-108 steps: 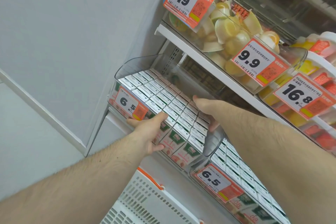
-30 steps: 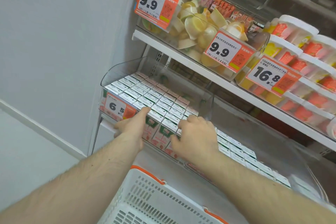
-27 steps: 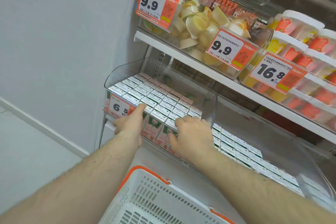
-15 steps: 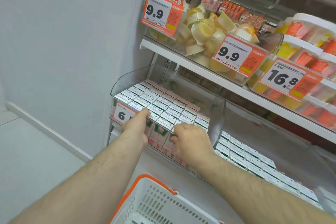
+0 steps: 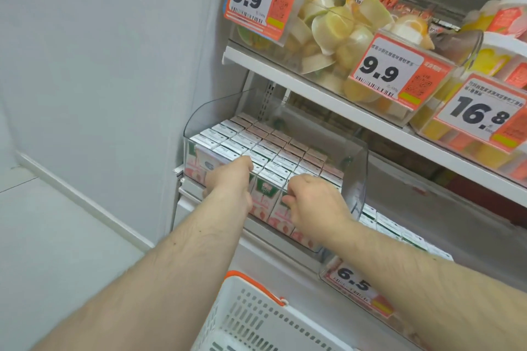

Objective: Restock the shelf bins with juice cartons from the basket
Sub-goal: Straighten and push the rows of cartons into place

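A clear plastic shelf bin (image 5: 360, 179) sits on the lower shelf, packed with rows of white-topped juice cartons (image 5: 271, 148) with pink and green fronts. My left hand (image 5: 228, 184) grips the bin's front wall near its left end, fingers over the rim, and hides the price tag there. My right hand (image 5: 313, 204) is curled over the front rim further right, fingers touching the front-row cartons. The white basket (image 5: 256, 319) with an orange handle is below my arms; its inside is barely visible.
A second clear bin of cartons (image 5: 399, 232) with a 6.5 price tag (image 5: 353, 285) lies lower right. The white shelf (image 5: 313, 94) above carries bins of fruit cups with 9.9 and 16.8 tags. A grey wall stands at the left.
My right hand came from the bin's far right side to its front rim. My left hand slid right over the price tag. The view has pulled back and to the left.
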`<control>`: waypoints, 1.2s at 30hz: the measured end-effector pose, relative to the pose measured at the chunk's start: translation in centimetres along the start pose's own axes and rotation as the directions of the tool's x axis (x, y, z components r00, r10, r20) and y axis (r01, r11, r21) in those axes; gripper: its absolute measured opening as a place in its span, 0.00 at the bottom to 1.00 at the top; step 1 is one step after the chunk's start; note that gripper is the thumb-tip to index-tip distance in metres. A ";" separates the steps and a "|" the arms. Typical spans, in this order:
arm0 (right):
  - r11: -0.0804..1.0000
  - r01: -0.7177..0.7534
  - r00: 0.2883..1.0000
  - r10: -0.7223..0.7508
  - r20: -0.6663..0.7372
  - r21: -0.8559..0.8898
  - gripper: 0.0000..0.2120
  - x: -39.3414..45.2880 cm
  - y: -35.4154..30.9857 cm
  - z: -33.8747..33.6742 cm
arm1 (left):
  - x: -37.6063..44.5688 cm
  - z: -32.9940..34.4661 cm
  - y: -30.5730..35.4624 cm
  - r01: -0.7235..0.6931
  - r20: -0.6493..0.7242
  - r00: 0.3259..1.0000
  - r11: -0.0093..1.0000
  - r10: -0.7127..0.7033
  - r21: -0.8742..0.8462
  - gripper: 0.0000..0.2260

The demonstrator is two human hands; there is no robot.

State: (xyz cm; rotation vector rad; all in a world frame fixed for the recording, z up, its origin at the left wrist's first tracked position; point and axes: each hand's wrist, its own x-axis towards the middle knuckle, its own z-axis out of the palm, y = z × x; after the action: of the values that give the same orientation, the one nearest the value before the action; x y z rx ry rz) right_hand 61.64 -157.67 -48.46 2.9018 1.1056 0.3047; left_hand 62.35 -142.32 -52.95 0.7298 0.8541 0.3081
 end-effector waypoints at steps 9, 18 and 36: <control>0.990 -0.001 0.999 0.006 0.034 -0.139 0.01 0.3 0.1 -0.3 | 1.5 -0.7 0.0 0.049 0.067 0.996 0.998 -0.052 0.042 0.27; 0.996 -0.034 0.997 0.040 0.072 -0.083 0.03 -0.2 -0.5 0.2 | 1.5 -1.6 0.2 0.055 0.088 0.994 0.983 -0.072 0.177 0.23; 0.862 0.029 0.999 -0.002 -0.054 0.505 0.13 3.1 -7.7 -1.4 | -2.0 -3.8 2.3 -0.081 0.212 0.976 0.988 0.052 0.128 0.26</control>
State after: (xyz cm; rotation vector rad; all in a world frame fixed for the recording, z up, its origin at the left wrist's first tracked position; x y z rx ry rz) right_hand 58.62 -149.89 -47.26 3.3463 1.4039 0.0936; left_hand 58.26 -140.01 -51.89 0.9029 0.6566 0.2293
